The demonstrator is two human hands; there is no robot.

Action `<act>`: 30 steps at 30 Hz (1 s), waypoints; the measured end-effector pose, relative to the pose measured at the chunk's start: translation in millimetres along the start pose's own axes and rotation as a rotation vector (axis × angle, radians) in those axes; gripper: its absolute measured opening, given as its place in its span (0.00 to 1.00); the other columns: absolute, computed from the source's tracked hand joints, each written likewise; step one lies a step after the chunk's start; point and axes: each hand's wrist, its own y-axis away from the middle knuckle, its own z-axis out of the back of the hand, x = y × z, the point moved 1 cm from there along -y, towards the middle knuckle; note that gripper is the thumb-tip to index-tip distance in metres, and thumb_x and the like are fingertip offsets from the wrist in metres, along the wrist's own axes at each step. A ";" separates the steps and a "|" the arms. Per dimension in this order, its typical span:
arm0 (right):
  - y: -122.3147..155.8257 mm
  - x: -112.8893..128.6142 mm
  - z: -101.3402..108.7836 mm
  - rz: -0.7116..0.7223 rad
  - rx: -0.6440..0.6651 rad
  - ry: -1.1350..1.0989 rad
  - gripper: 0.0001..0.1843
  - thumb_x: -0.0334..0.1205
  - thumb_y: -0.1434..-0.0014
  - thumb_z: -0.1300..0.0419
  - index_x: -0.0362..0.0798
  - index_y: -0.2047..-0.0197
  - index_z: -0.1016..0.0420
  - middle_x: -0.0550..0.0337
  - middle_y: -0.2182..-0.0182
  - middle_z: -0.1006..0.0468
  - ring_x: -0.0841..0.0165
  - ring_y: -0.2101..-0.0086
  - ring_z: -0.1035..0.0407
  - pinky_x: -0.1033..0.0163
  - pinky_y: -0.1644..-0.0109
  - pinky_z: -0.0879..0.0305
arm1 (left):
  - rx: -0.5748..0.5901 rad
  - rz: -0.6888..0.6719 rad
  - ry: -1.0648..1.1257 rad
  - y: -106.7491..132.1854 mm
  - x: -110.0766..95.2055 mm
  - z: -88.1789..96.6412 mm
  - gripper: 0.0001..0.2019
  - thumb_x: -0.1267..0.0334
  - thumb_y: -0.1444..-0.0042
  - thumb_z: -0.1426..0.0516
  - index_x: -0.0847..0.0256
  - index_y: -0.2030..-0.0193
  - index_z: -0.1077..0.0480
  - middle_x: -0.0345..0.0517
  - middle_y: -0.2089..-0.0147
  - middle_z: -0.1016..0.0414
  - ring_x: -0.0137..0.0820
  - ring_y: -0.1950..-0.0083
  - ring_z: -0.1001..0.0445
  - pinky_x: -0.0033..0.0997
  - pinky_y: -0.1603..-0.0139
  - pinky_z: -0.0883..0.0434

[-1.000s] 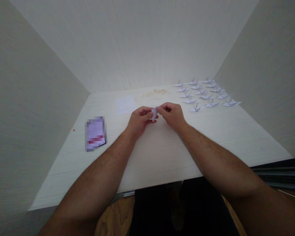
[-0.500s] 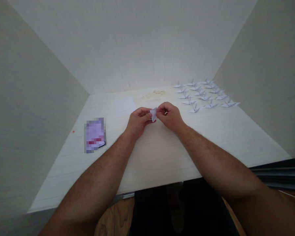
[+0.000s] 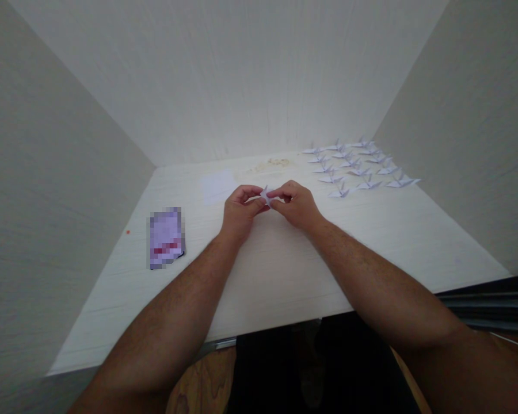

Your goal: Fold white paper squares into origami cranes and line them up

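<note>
Between my two hands is a small piece of folded white paper [image 3: 266, 196], held above the middle of the white table. My left hand [image 3: 240, 208] pinches its left side between thumb and fingers. From the other side, my right hand [image 3: 296, 201] grips the paper with thumb and forefinger. Fingertips cover much of the paper, so its exact folds cannot be made out. To the right at the back, several white paper cranes [image 3: 349, 164] stand in rows. Flat white paper [image 3: 218, 187] lies behind my left hand.
A device with a blurred purple screen [image 3: 166, 237] lies on the table [image 3: 276, 287] at the left. Near it is a tiny orange speck [image 3: 128, 232]. Pale walls [image 3: 259, 75] enclose the table at the back and both sides. Brownish marks [image 3: 278, 163] show near the back wall.
My right thumb and forefinger have moved left, closer over the paper, and cover more of it. The paper has turned and shows a narrower shape. My left hand has barely shifted.
</note>
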 end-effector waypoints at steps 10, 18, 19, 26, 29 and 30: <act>1.2 7.1 1.3 -0.243 0.137 -0.390 0.08 0.39 0.53 0.33 0.46 0.68 0.24 0.67 0.79 0.31 0.75 0.78 0.41 0.66 0.73 0.44 | -0.018 0.012 0.006 0.5 -2.1 -0.1 0.14 0.67 0.57 0.33 0.59 0.63 0.30 0.40 0.61 0.25 0.27 0.62 0.24 0.32 0.61 0.21; 1.0 -3.2 -2.9 -0.181 0.115 -0.414 0.07 0.40 0.52 0.33 0.47 0.69 0.22 0.65 0.78 0.27 0.75 0.76 0.39 0.65 0.71 0.41 | 0.058 0.106 0.051 2.0 -5.3 -1.4 0.17 0.58 0.55 0.31 0.59 0.62 0.31 0.40 0.63 0.25 0.28 0.64 0.23 0.35 0.61 0.21; 0.8 -4.3 -3.0 -0.171 0.109 -0.407 0.07 0.39 0.53 0.33 0.47 0.69 0.22 0.65 0.77 0.26 0.74 0.76 0.38 0.65 0.70 0.39 | 0.065 0.125 0.058 2.3 -6.0 -1.6 0.18 0.56 0.55 0.31 0.59 0.62 0.31 0.40 0.63 0.24 0.29 0.64 0.23 0.35 0.61 0.22; 2.3 -3.4 -2.0 -0.108 0.136 -0.336 0.05 0.38 0.53 0.31 0.50 0.69 0.20 0.62 0.70 0.22 0.71 0.70 0.31 0.63 0.64 0.33 | 0.079 0.190 0.090 3.8 -10.0 -1.6 0.16 0.55 0.53 0.32 0.59 0.65 0.31 0.39 0.65 0.26 0.28 0.66 0.24 0.33 0.64 0.23; 2.8 -4.2 -2.5 -0.109 0.139 -0.328 0.05 0.37 0.52 0.31 0.50 0.69 0.20 0.62 0.69 0.22 0.72 0.70 0.31 0.62 0.64 0.33 | 0.085 0.203 0.105 4.1 -11.1 -1.8 0.13 0.59 0.53 0.32 0.59 0.66 0.30 0.39 0.66 0.25 0.28 0.66 0.24 0.33 0.65 0.24; 2.7 -4.7 -2.6 -0.110 0.138 -0.326 0.05 0.36 0.53 0.31 0.50 0.69 0.20 0.62 0.69 0.22 0.72 0.70 0.31 0.63 0.64 0.33 | 0.085 0.205 0.114 4.2 -11.4 -1.8 0.12 0.60 0.53 0.33 0.59 0.66 0.30 0.39 0.66 0.25 0.28 0.66 0.24 0.32 0.66 0.24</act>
